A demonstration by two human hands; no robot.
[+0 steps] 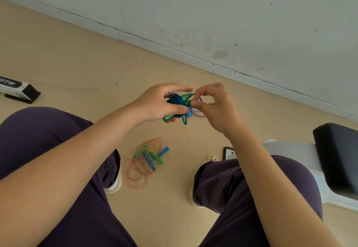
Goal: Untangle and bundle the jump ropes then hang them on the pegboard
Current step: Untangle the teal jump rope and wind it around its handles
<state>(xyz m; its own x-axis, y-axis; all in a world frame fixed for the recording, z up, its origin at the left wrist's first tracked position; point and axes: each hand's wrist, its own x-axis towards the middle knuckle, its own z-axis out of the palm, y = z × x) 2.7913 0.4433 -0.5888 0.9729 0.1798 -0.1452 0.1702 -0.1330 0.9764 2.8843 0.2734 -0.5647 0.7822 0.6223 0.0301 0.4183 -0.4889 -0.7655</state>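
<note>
- Left hand [157, 103] grips a wound bundle of teal jump rope [177, 101] with green handles, thumb pressing across it.
- Right hand [215, 107] pinches a loop of that rope just beside the bundle.
- Both hands are held above the floor [77, 62], between the knees.
- Tangled orange ropes [147, 161] with blue and green handles lie on the floor below.

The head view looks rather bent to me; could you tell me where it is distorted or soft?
Head view: wide-angle bending makes the skirting line run diagonal; the black pad at right is smeared; both hands and the teal rope bundle stay fairly sharp; lighting even, no glare.
</note>
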